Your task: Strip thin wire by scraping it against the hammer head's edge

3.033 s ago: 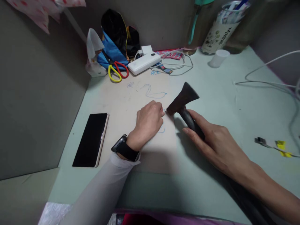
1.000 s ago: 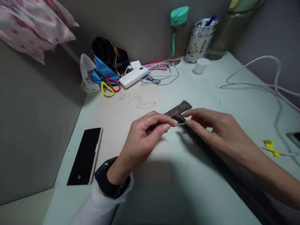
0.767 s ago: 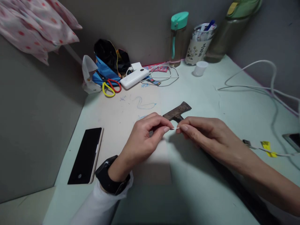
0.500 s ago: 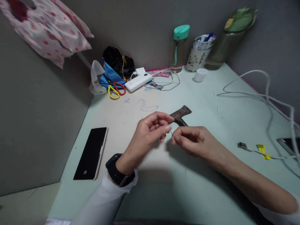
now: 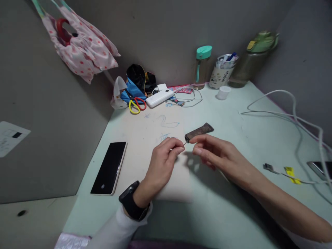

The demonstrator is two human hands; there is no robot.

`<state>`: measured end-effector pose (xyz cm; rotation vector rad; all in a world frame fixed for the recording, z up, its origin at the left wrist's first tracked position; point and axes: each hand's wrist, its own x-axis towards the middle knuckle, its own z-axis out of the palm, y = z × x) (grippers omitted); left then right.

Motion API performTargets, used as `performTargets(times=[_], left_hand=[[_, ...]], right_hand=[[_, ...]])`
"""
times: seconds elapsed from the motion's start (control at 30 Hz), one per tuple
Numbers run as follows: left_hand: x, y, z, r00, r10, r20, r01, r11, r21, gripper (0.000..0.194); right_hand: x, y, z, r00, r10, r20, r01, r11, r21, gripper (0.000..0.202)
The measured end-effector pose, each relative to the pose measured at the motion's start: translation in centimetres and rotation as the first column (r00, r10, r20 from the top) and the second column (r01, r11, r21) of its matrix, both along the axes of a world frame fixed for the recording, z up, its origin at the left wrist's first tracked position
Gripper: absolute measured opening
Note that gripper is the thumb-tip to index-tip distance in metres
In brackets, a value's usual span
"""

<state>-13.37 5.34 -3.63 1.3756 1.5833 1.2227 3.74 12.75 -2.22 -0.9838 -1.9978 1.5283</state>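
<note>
My left hand (image 5: 166,157), with a black watch (image 5: 132,200) on its wrist, pinches a thin piece, too small to name, between thumb and forefinger. Just to its right is my right hand (image 5: 215,150), thumb and forefinger apart at the tip of that piece; a thin pale strand shows below its palm. Whether the curled fingers hold the strand is hard to tell. Behind the fingertips a dark brown flat object (image 5: 201,131) lies on the desk. Beneath my left hand is a pale sheet (image 5: 140,148) with blue drawn marks.
A phone (image 5: 109,168) lies at the left. Scissors (image 5: 137,105), a white power bank (image 5: 159,98), a small white cup (image 5: 223,92), a teal-lidded bottle (image 5: 203,65), a pen holder (image 5: 221,72) and a green bottle (image 5: 249,64) stand or lie at the back. White cables (image 5: 294,103) are at the right.
The view has shifted. My right thumb and forefinger have opened from a pinch, and my left fingers have closed together on the thin piece. The dark piece below the brown object no longer shows.
</note>
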Motion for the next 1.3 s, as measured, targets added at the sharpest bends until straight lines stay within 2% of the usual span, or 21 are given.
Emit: performTargets(times=[0.1,0.13,0.2,0.27,0.33,0.43,0.5,0.6,0.7,0.8,0.87,0.9,0.93,0.97,1.0,1.03,1.1,1.17,1.23,1.3], left_hand=[[-0.5,0.1,-0.2,0.954,-0.057,-0.293,0.070,0.997,0.032,0.017],[-0.7,0.1,-0.4,0.942,-0.074,-0.328,0.085,0.996,0.019,0.017],[-1.2,0.4,-0.9,0.953,-0.098,-0.286,0.093,0.995,-0.030,0.016],[-1.7,0.7,-1.5,0.985,-0.098,-0.142,0.087,0.993,-0.083,0.010],[-2.1,1.0,-1.9,0.996,-0.076,-0.038,0.071,0.991,-0.110,0.006],[-2.5,1.5,-2.2,0.997,-0.041,-0.066,0.033,0.993,-0.112,0.006],[-2.5,1.8,-2.1,0.991,-0.020,-0.131,0.007,0.995,-0.104,0.008],[-2.6,2.1,-2.0,0.975,0.005,-0.224,-0.027,0.995,-0.095,0.009],[-2.7,2.3,-2.1,0.972,-0.008,-0.233,-0.018,0.994,-0.111,0.011],[-2.8,2.4,-2.1,0.968,-0.021,-0.249,-0.006,0.994,-0.109,0.013],[-2.8,2.5,-2.2,0.957,-0.015,-0.291,-0.016,0.994,-0.105,0.013],[-2.7,2.5,-2.2,0.948,-0.011,-0.318,-0.025,0.994,-0.107,0.014],[-2.6,2.5,-2.3,0.938,-0.007,-0.348,-0.033,0.993,-0.110,0.014],[-2.5,2.6,-2.3,0.925,-0.004,-0.380,-0.042,0.993,-0.113,0.015],[-2.5,2.6,-2.4,0.911,0.000,-0.412,-0.051,0.992,-0.113,0.015],[-2.4,2.6,-2.4,0.897,0.003,-0.442,-0.058,0.992,-0.110,0.015],[-2.3,2.6,-2.6,0.873,0.008,-0.488,-0.066,0.993,-0.102,0.014],[-2.2,2.6,-2.7,0.861,0.007,-0.509,-0.067,0.993,-0.099,0.014],[-2.2,2.6,-2.8,0.862,0.000,-0.507,-0.059,0.993,-0.101,0.014],[-2.2,2.6,-2.8,0.865,-0.004,-0.502,-0.054,0.993,-0.101,0.014]], right_hand=[[-0.4,0.9,-0.4,0.998,0.052,0.024,-0.055,0.993,0.101,0.027],[-0.7,1.3,-0.7,0.996,0.079,0.037,-0.083,0.987,0.140,0.024],[-1.4,2.0,-1.5,0.992,0.114,0.059,-0.122,0.977,0.177,0.021],[-1.9,2.5,-2.2,0.992,0.109,0.056,-0.115,0.986,0.119,0.019],[-2.3,2.7,-2.8,0.996,0.086,0.026,-0.085,0.996,-0.015,0.020],[-2.5,2.6,-3.2,0.998,0.057,0.000,-0.056,0.977,-0.206,0.021],[-2.6,2.5,-3.5,0.998,0.061,0.011,-0.056,0.967,-0.250,0.023],[-2.7,2.6,-4.1,0.996,0.071,0.060,-0.056,0.973,-0.225,0.026],[-3.0,2.7,-4.6,0.992,0.077,0.105,-0.056,0.980,-0.189,0.027],[-2.9,2.5,-3.9,0.983,0.095,0.155,-0.071,0.986,-0.153,0.030],[-2.2,2.4,-2.9,0.969,0.057,0.241,-0.064,0.998,0.021,0.029],[-1.6,2.3,-2.3,0.954,-0.002,0.299,-0.053,0.983,0.174,0.029],[-0.9,2.3,-1.9,0.928,-0.091,0.361,-0.043,0.937,0.347,0.030],[-0.1,2.2,-1.6,0.886,-0.197,0.420,-0.044,0.865,0.499,0.032],[0.8,2.1,-1.5,0.828,-0.296,0.477,-0.064,0.794,0.605,0.034],[1.5,2.1,-1.6,0.757,-0.363,0.543,-0.104,0.753,0.649,0.037],[2.6,1.9,-2.2,0.606,-0.406,0.684,-0.205,0.751,0.627,0.040],[3.0,1.7,-2.9,0.516,-0.364,0.776,-0.284,0.781,0.556,0.037],[2.7,1.6,-3.4,0.495,-0.339,0.800,-0.308,0.793,0.526,0.030],[2.2,1.7,-3.6,0.511,-0.327,0.795,-0.297,0.801,0.520,0.022]])
